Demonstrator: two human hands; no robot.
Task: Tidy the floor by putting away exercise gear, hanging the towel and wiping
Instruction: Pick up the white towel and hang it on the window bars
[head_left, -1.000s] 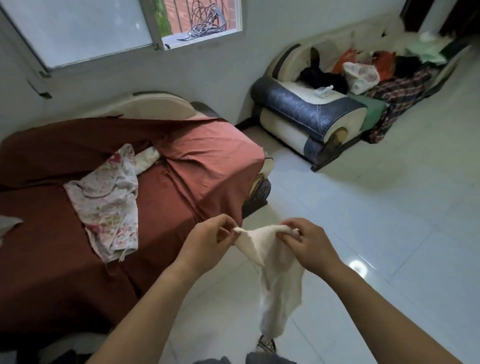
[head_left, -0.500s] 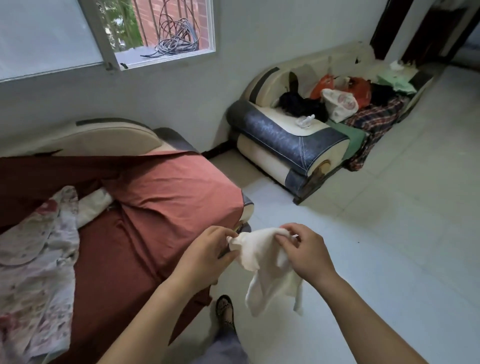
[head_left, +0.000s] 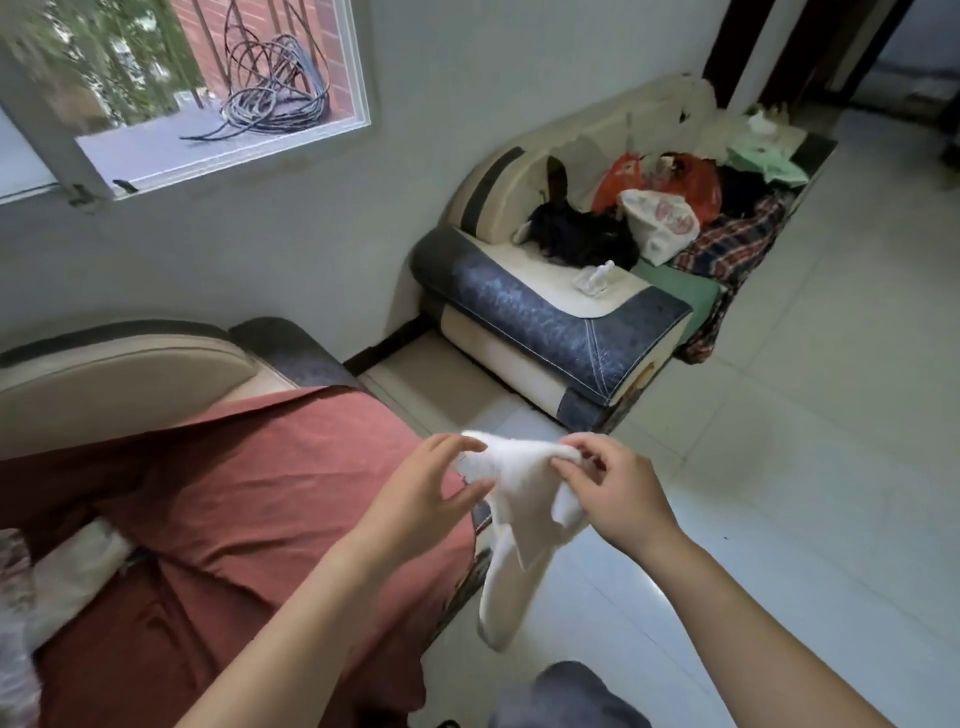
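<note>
- Head view, the hands: two in sight, both raised in front of the person and close together; one white cloth (head_left: 519, 499) between them
- Left hand (head_left: 426, 493): well open, thumb and fingers spread and only gently bent, with a clear gap between them; the thumb tip seems to touch the cloth's near end, though the blur makes that hard to tell
- Right hand (head_left: 623, 499): thumb and forefinger pinch the cloth's bunched top edge; the other fingers are curled loosely behind
- The cloth hangs from the right hand's pinch, its long tail drooping below both hands and free of the floor (head_left: 779, 467)
- Below and to the left of the left hand: one sofa (head_left: 119, 379) draped in one red-brown cover (head_left: 249, 493); the left forearm crosses above it
- Beyond both hands: a second sofa (head_left: 545, 322), blue and cream, with a heap of clothes and bags (head_left: 727, 244) on its seat
- High up and left of the hands: one window (head_left: 208, 78); one coil of dark cable (head_left: 270, 98) on its sill
- Beneath the right forearm: one knee (head_left: 566, 691) in grey cloth
</note>
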